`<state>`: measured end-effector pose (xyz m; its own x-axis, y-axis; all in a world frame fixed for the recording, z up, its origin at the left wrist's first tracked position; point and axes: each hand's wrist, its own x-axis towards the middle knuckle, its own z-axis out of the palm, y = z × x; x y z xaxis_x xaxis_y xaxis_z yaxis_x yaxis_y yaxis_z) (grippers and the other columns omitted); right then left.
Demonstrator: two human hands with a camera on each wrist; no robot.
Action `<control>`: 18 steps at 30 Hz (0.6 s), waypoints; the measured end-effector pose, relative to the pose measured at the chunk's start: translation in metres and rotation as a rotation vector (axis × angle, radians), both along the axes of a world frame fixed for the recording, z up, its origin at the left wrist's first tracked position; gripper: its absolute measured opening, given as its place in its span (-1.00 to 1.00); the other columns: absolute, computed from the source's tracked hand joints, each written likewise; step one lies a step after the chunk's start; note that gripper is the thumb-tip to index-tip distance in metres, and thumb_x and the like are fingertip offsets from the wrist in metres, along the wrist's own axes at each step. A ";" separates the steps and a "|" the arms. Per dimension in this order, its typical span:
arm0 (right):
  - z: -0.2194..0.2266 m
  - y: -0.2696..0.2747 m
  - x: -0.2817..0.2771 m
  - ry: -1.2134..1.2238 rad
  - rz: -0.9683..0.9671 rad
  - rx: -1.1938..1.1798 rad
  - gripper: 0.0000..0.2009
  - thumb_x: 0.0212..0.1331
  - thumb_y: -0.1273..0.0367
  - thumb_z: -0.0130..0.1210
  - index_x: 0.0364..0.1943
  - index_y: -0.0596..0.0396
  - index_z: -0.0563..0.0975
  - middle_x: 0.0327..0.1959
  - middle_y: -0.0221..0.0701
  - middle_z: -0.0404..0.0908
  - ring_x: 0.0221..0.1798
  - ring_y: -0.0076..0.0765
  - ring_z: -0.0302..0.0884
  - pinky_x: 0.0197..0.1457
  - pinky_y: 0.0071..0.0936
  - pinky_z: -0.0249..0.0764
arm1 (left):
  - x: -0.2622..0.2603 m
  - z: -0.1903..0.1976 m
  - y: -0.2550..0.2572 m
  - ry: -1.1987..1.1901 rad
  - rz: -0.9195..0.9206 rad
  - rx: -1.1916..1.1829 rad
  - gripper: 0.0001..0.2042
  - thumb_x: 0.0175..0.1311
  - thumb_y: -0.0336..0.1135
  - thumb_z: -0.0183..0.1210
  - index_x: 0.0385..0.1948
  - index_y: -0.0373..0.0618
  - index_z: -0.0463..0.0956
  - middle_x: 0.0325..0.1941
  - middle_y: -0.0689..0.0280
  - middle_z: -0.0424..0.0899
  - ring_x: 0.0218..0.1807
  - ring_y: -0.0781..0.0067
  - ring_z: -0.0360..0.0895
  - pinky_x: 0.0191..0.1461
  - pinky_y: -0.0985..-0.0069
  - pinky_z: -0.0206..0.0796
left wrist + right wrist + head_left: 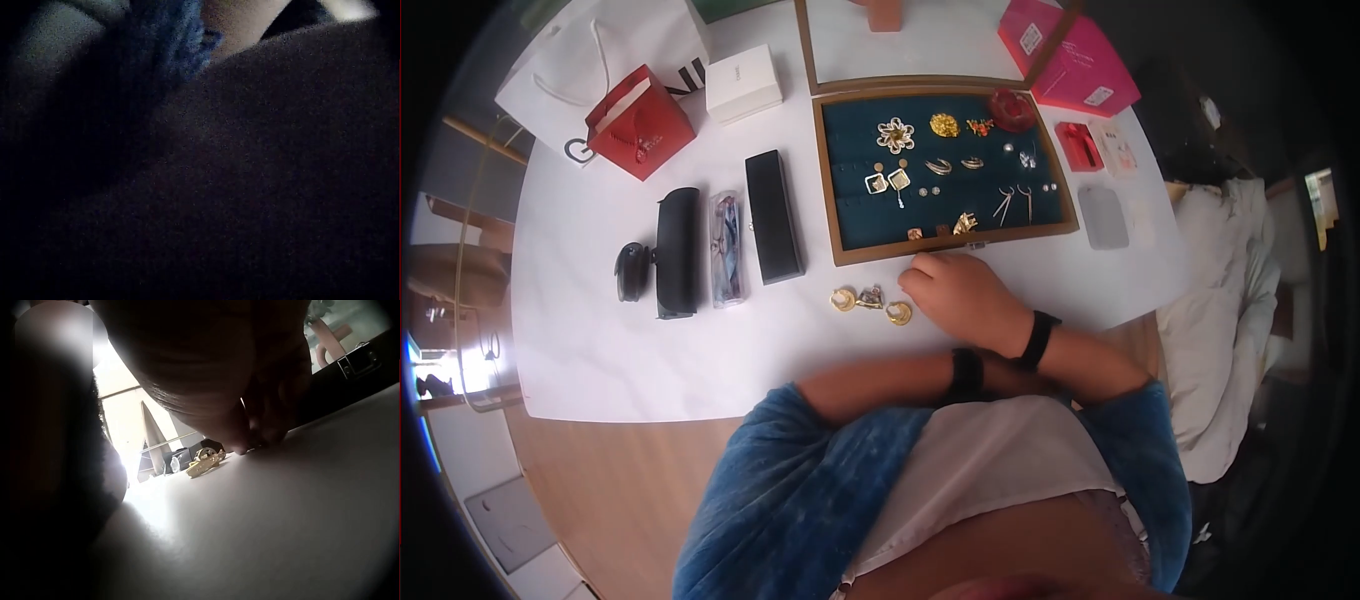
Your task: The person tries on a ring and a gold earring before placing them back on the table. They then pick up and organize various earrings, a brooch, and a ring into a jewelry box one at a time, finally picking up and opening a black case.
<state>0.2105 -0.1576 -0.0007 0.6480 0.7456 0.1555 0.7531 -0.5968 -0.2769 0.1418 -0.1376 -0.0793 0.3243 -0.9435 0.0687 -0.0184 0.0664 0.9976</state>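
My right hand (962, 298) rests on the white table just in front of the jewelry box (837, 215), fingers loosely curled and nothing visible in them. In the right wrist view its fingertips (275, 434) are down at the tabletop. Beside it lie two gold hoop earrings (899, 314) (842, 299) and a small silvery ornament (869, 297). My left hand (1012, 378) is tucked under the right forearm, its fingers hidden; the left wrist view is mostly dark. Inside the box, brooches (896, 135) and several earrings (938, 167) lie on dark green lining.
To the left are a long black case (774, 215), a clear pouch (726, 250), a rounded black case (678, 252) and a smaller one (632, 272). Behind stand a red bag (640, 122), white bag (530, 90) and white box (744, 84). A pink box (1070, 60) stands back right.
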 end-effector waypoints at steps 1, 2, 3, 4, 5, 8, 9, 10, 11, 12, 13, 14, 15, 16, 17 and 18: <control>0.000 -0.001 0.000 0.018 -0.019 -0.007 -0.89 0.28 0.37 0.26 -0.18 0.03 0.66 -0.25 -0.35 0.62 -0.17 -0.09 0.69 -0.14 -0.13 0.63 | -0.005 -0.013 -0.004 0.060 0.032 -0.008 -0.35 0.60 0.09 0.16 0.51 -0.20 0.35 0.61 0.05 0.40 0.63 0.15 0.32 0.73 0.26 0.07; 0.000 -0.002 -0.001 0.048 -0.044 0.003 -0.90 0.28 0.38 0.26 -0.19 0.03 0.65 -0.25 -0.34 0.62 -0.17 -0.08 0.68 -0.13 -0.13 0.63 | -0.009 -0.025 -0.009 0.122 0.060 -0.014 -0.35 0.60 0.07 0.17 0.52 -0.20 0.35 0.62 0.05 0.38 0.64 0.14 0.30 0.73 0.25 0.05; 0.001 -0.002 -0.001 0.077 -0.074 0.014 -0.91 0.28 0.39 0.26 -0.20 0.03 0.64 -0.25 -0.34 0.62 -0.17 -0.06 0.68 -0.12 -0.13 0.63 | -0.007 -0.025 -0.009 0.109 0.049 -0.003 -0.36 0.60 0.06 0.17 0.53 -0.19 0.34 0.63 0.06 0.36 0.65 0.15 0.28 0.74 0.25 0.04; 0.002 -0.003 -0.001 0.106 -0.104 0.026 -0.92 0.27 0.39 0.26 -0.22 0.03 0.63 -0.24 -0.33 0.62 -0.17 -0.05 0.68 -0.12 -0.13 0.63 | -0.006 -0.025 -0.009 0.095 0.036 0.008 -0.36 0.61 0.05 0.17 0.53 -0.19 0.33 0.64 0.06 0.35 0.66 0.17 0.27 0.75 0.24 0.02; 0.004 -0.004 -0.002 0.117 -0.117 0.060 -0.93 0.28 0.40 0.25 -0.22 0.03 0.63 -0.23 -0.33 0.62 -0.17 -0.05 0.68 -0.11 -0.13 0.63 | -0.004 -0.025 -0.009 0.080 0.023 0.019 -0.36 0.61 0.03 0.17 0.54 -0.18 0.32 0.65 0.07 0.33 0.67 0.18 0.25 0.76 0.24 0.01; 0.008 -0.005 -0.004 0.155 -0.164 0.145 -0.94 0.30 0.40 0.25 -0.22 0.03 0.62 -0.20 -0.32 0.63 -0.14 -0.03 0.67 -0.09 -0.15 0.63 | 0.001 0.002 0.008 0.051 0.067 0.015 -0.36 0.62 0.04 0.15 0.55 -0.16 0.31 0.66 0.08 0.32 0.69 0.19 0.23 0.76 0.25 0.00; 0.008 -0.005 -0.004 0.173 -0.179 0.164 -0.94 0.31 0.40 0.24 -0.23 0.04 0.62 -0.19 -0.31 0.63 -0.14 -0.03 0.67 -0.09 -0.15 0.63 | -0.005 -0.022 -0.007 0.007 0.060 -0.009 -0.37 0.64 0.04 0.11 0.56 -0.17 0.29 0.67 0.07 0.29 0.69 0.21 0.22 0.76 0.26 -0.01; 0.008 -0.005 -0.005 0.191 -0.195 0.185 -0.95 0.31 0.40 0.24 -0.23 0.04 0.62 -0.17 -0.30 0.64 -0.13 -0.02 0.67 -0.09 -0.15 0.63 | -0.015 -0.066 -0.034 -0.036 0.054 -0.032 -0.37 0.66 0.04 0.07 0.57 -0.17 0.28 0.68 0.06 0.26 0.70 0.23 0.20 0.76 0.27 -0.02; 0.007 -0.004 -0.005 0.196 -0.199 0.197 -0.94 0.32 0.41 0.24 -0.22 0.05 0.63 -0.16 -0.30 0.64 -0.12 -0.04 0.68 -0.09 -0.19 0.63 | -0.021 -0.090 -0.049 -0.080 0.046 -0.054 -0.38 0.69 0.04 0.03 0.58 -0.17 0.26 0.69 0.06 0.23 0.71 0.24 0.19 0.76 0.27 -0.03; 0.006 -0.004 -0.005 0.200 -0.203 0.210 -0.94 0.32 0.42 0.25 -0.20 0.06 0.63 -0.15 -0.29 0.64 -0.12 -0.06 0.68 -0.10 -0.22 0.63 | -0.018 -0.071 -0.036 -0.008 0.042 -0.009 -0.39 0.68 0.03 0.05 0.57 -0.18 0.29 0.68 0.05 0.27 0.69 0.22 0.22 0.76 0.26 -0.02; 0.005 -0.005 -0.005 0.203 -0.209 0.223 -0.93 0.33 0.43 0.25 -0.18 0.07 0.63 -0.15 -0.28 0.64 -0.11 -0.08 0.69 -0.11 -0.25 0.63 | -0.009 -0.031 -0.007 0.064 0.036 0.037 -0.40 0.67 0.02 0.06 0.55 -0.19 0.32 0.66 0.04 0.30 0.68 0.20 0.25 0.76 0.25 0.00; 0.009 -0.007 -0.004 0.281 -0.220 0.291 -0.91 0.34 0.45 0.24 -0.15 0.10 0.64 -0.14 -0.27 0.64 -0.11 -0.10 0.70 -0.08 -0.26 0.64 | -0.003 -0.006 0.008 0.136 0.031 0.083 -0.41 0.67 0.01 0.07 0.53 -0.20 0.34 0.65 0.03 0.33 0.66 0.19 0.27 0.75 0.23 0.02; 0.015 -0.009 -0.003 0.360 -0.227 0.358 -0.90 0.35 0.47 0.24 -0.11 0.12 0.64 -0.14 -0.25 0.64 -0.10 -0.12 0.72 -0.05 -0.27 0.65 | -0.001 -0.002 0.005 0.024 -0.025 0.124 -0.44 0.68 -0.03 0.04 0.52 -0.21 0.35 0.64 0.01 0.34 0.65 0.18 0.29 0.75 0.24 0.03; 0.018 -0.012 -0.002 0.441 -0.232 0.425 -0.88 0.36 0.49 0.23 -0.08 0.15 0.64 -0.14 -0.24 0.64 -0.10 -0.14 0.74 -0.03 -0.28 0.65 | 0.000 0.000 0.000 -0.088 -0.078 0.165 -0.46 0.70 -0.07 0.00 0.52 -0.23 0.35 0.63 -0.01 0.35 0.64 0.18 0.30 0.74 0.24 0.05; 0.018 -0.016 0.001 0.527 -0.254 0.537 -0.87 0.39 0.50 0.22 -0.04 0.16 0.65 -0.12 -0.26 0.65 -0.07 -0.20 0.75 0.01 -0.33 0.66 | 0.002 0.003 -0.003 -0.198 -0.130 0.205 -0.49 0.72 -0.11 -0.04 0.51 -0.24 0.35 0.63 -0.03 0.36 0.63 0.18 0.31 0.73 0.24 0.07; 0.017 -0.022 0.004 0.616 -0.274 0.648 -0.85 0.42 0.51 0.21 -0.01 0.17 0.65 -0.11 -0.28 0.66 -0.04 -0.27 0.76 0.05 -0.38 0.67 | 0.005 0.006 -0.004 -0.139 -0.190 0.160 -0.49 0.71 -0.13 -0.07 0.51 -0.27 0.34 0.62 -0.06 0.36 0.63 0.15 0.31 0.73 0.24 0.07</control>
